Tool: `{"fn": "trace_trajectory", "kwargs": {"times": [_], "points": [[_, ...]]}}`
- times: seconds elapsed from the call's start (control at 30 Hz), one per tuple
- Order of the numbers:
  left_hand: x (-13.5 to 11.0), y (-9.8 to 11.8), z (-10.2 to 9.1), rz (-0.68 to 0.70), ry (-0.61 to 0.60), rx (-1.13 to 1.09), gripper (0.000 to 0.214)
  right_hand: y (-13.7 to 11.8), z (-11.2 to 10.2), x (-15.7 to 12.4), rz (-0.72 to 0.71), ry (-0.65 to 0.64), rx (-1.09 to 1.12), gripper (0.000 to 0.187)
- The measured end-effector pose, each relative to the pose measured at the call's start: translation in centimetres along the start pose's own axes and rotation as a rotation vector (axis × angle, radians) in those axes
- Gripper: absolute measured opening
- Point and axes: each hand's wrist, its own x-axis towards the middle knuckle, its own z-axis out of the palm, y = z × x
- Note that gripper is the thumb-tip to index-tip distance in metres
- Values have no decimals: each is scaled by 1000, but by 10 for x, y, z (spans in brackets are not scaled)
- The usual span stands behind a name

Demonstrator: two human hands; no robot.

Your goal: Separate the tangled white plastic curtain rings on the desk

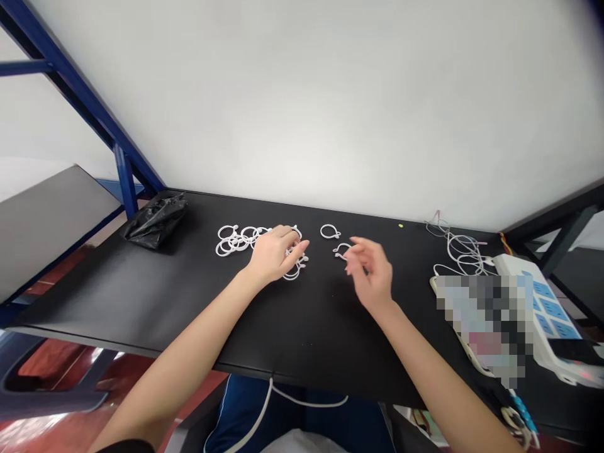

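Note:
Several white curtain rings point(228, 233), each with a small knob or eyelet, lie in an overlapping cluster on the black table. My left hand point(274, 255) rests over the right side of this cluster, its thumb stretched away from the fingers. It hides part of the rings under it, and more rings point(292, 274) poke out beside the thumb. My right hand point(371, 270) hovers over the table with loosely bent fingers, thumb apart. Its fingertips are close to one curtain ring point(342, 249), which they partly cover. Another single curtain ring point(330, 231) lies between the hands, farther back.
A crumpled black plastic bag point(158, 220) lies at the table's back left corner. To the right are a phone with a blurred screen point(486, 327), a white power strip point(533, 283) and coiled white cables point(465, 251). A white wall stands behind; one cable hangs at the front edge.

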Motion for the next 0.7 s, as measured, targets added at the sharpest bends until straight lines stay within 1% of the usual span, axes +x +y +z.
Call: {"fn": "trace_trajectory", "kwargs": {"times": [0.03,0.07,0.1,0.13,0.2,0.27,0.3,0.37,0.47,0.57,0.63,0.7], "points": [[2,-5,0,-20,10,74,44,4,-4,7,79,82,-11,28],[3,-10,1,-37,10,120,44,8,-8,14,152,116,-36,30],[4,-14,2,-52,0,138,44,13,-11,21,207,105,-72,30],[4,-17,4,-68,-14,134,45,19,-13,28,232,61,-127,29],[3,-21,9,-98,-50,102,46,30,-14,40,203,-51,-270,25],[2,-23,12,-114,-86,89,45,42,-9,49,167,-172,-384,21],[2,-23,13,-114,-102,93,43,47,-6,52,174,-227,-430,20],[1,-24,14,-105,-118,108,40,57,2,57,193,-297,-494,20],[1,-26,14,-90,-111,136,33,66,12,63,188,-337,-559,16],[1,-27,14,-65,-87,170,29,69,14,67,178,-340,-590,9],[1,-26,13,-43,-56,178,27,65,13,66,164,-347,-591,8],[2,-22,11,-19,-8,157,24,56,9,62,143,-351,-583,10]]}}
